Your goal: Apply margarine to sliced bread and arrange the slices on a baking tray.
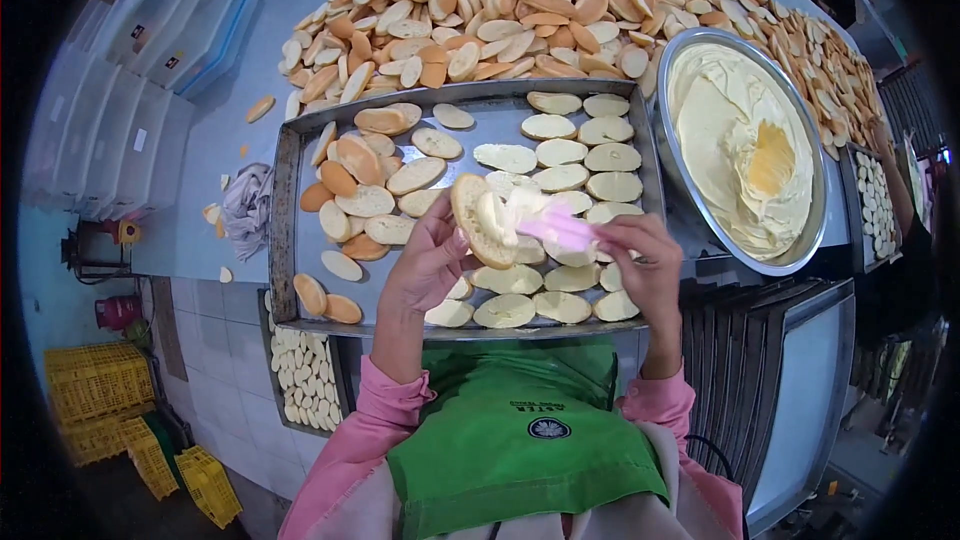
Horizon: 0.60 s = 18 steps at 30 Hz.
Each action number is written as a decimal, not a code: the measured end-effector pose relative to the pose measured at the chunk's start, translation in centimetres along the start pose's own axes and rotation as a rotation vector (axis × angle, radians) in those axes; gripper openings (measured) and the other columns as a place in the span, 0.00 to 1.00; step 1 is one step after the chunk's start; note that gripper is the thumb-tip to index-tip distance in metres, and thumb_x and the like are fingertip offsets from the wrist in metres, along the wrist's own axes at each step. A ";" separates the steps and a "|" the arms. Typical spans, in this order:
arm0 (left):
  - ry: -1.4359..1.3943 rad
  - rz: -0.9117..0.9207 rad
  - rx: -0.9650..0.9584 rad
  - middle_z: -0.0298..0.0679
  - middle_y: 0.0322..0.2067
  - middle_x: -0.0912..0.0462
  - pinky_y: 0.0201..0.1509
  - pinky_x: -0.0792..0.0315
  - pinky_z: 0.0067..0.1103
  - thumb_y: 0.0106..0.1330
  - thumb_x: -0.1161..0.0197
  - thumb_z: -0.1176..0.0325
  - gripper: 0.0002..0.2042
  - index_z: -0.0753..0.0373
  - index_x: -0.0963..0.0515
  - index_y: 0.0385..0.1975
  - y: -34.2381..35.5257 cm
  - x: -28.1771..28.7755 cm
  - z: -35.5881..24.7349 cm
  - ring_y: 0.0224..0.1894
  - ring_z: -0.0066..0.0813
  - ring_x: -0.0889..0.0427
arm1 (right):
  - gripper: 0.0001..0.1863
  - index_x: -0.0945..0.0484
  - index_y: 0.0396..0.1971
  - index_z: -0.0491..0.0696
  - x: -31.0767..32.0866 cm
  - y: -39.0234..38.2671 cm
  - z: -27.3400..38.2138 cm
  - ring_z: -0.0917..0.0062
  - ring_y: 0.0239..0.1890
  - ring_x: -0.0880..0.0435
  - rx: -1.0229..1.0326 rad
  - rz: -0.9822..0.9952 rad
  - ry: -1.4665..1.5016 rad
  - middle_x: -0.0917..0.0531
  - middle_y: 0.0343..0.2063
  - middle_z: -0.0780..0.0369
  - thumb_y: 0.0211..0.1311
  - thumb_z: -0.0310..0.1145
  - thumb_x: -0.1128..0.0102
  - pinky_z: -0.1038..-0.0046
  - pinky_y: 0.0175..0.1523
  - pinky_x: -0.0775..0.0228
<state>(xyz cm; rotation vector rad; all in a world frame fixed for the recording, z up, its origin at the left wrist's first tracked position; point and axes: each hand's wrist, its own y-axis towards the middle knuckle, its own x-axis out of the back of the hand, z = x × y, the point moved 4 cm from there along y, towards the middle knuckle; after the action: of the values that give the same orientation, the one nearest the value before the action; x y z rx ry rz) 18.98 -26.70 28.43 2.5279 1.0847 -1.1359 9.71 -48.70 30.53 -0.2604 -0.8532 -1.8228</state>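
My left hand is closed on an oval bread slice, held tilted above the tray with its cut face up. In my right hand is a pink spatula, its tip smeared with pale cream and touching the slice. Motion blurs the spatula a little. Below both hands lies a metal tray. Cream-coated slices stand in rows on its right side, while plain slices are scattered on its left. A large steel bowl of pale yellow cream sits to the right of the tray.
Behind the tray rises a big heap of bread slices. A crumpled cloth lies left of the tray. Clear plastic bins and yellow crates stand at the left. Stacked trays lean at the lower right.
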 end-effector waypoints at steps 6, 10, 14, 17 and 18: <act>0.118 -0.050 -0.134 0.48 0.51 0.33 0.51 0.28 0.28 0.56 0.40 0.67 0.31 0.60 0.49 0.57 1.3 -0.6 -0.9 0.50 0.35 0.28 | 0.12 0.19 0.29 0.47 0.0 -0.3 0.4 0.75 0.29 0.24 -0.293 -0.008 0.327 0.20 0.26 0.62 0.39 0.19 0.38 0.77 0.35 0.34; 0.042 -0.142 -0.085 0.46 0.50 0.31 0.46 0.25 0.26 0.56 0.40 0.65 0.31 0.58 0.49 0.57 1.1 0.1 -1.5 0.48 0.33 0.26 | 0.11 0.18 0.27 0.47 0.7 -0.3 0.2 0.76 0.30 0.24 -0.086 0.131 0.060 0.20 0.25 0.62 0.39 0.20 0.37 0.77 0.36 0.34; 0.064 -0.095 0.060 0.42 0.47 0.28 0.39 0.22 0.24 0.54 0.38 0.60 0.32 0.56 0.48 0.56 1.2 -0.4 1.0 0.45 0.30 0.24 | 0.11 0.18 0.26 0.47 0.1 0.0 0.6 0.74 0.30 0.24 -0.124 0.025 0.211 0.20 0.25 0.63 0.38 0.20 0.37 0.78 0.35 0.35; 0.067 0.001 0.107 0.40 0.45 0.28 0.38 0.22 0.23 0.52 0.37 0.59 0.34 0.56 0.48 0.56 0.9 -1.2 2.0 0.44 0.28 0.24 | 0.12 0.19 0.28 0.48 -0.2 0.6 1.4 0.73 0.30 0.24 -0.058 -0.073 0.005 0.21 0.26 0.63 0.39 0.19 0.38 0.76 0.35 0.35; 0.074 0.023 0.124 0.40 0.45 0.28 0.39 0.22 0.23 0.52 0.36 0.58 0.35 0.57 0.48 0.56 0.8 -1.3 2.2 0.43 0.27 0.23 | 0.12 0.19 0.28 0.48 -0.1 0.8 1.4 0.73 0.30 0.24 -0.058 -0.074 0.005 0.21 0.26 0.63 0.39 0.19 0.38 0.76 0.35 0.35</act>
<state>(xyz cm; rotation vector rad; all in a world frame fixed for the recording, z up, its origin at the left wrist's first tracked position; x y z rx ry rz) 17.64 -28.91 27.71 2.6893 1.0301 -1.1460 10.21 -47.81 31.82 -0.2643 -0.8166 -1.9180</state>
